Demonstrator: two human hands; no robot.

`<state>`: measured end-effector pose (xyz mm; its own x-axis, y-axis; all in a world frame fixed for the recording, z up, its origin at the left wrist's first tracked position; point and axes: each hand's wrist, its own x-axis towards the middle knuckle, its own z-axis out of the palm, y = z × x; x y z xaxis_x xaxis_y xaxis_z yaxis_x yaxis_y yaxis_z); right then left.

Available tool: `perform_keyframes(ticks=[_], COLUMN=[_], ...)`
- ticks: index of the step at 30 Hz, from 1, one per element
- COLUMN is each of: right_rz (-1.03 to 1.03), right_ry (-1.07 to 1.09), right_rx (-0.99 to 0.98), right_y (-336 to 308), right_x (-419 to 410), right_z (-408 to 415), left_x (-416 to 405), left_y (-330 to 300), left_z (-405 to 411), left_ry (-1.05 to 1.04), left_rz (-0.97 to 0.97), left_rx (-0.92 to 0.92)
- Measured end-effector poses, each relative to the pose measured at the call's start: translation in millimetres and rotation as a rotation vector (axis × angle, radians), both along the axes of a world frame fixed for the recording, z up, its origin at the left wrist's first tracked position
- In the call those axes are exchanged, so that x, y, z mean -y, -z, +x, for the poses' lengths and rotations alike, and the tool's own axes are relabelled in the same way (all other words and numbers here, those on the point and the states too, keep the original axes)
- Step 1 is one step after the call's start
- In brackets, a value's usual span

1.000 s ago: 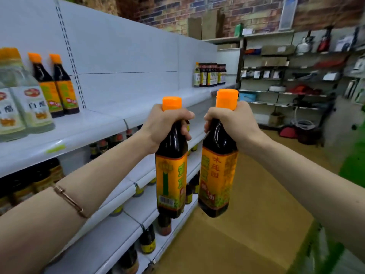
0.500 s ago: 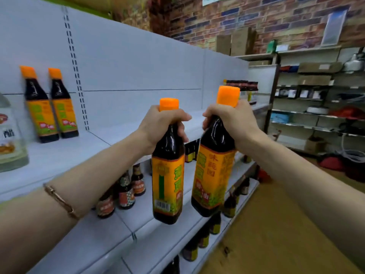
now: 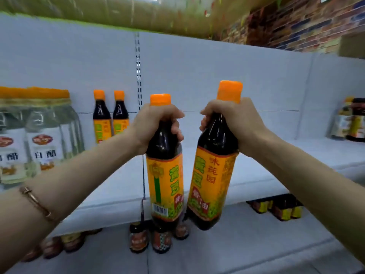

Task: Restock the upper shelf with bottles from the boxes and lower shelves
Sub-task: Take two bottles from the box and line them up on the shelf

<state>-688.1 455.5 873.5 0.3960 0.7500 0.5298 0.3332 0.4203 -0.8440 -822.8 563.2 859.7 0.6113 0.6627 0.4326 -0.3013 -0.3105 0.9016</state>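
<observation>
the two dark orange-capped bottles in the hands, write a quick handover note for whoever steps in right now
Left hand grips the neck of a dark orange-capped bottle with a yellow label, barcode side facing.
Right hand grips the neck of a matching dark bottle, label front facing.
Both bottles are upright in the air in front of the white upper shelf, not yet set down.
Done: two identical dark bottles already stand at the back of that shelf, beside clear vinegar bottles.
Left: set both held bottles on the shelf, then fetch more.

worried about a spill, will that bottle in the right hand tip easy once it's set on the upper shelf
Probably somewhat tippy: the bottle is tall and narrow. It looks full of dark liquid, so likely heavy and steadier low down. The right hand grips only its neck, so it may swing.
</observation>
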Motion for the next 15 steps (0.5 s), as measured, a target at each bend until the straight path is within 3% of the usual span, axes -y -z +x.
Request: perform_keyframes(ticks=[5,15], right_rz=[0.015,0.007], right_ry=[-0.186,-0.401], right_rx=[-0.022,-0.144], right_y=[-11,-15], right_x=[-49,-135], right_z=[14,-11], left_x=[-22,-70], left_y=[-17,-33], left_z=[-2,-56], left_ry=[-0.145,-0.245], left_rz=[-0.032,-0.096], left_rx=[0.031,0.097])
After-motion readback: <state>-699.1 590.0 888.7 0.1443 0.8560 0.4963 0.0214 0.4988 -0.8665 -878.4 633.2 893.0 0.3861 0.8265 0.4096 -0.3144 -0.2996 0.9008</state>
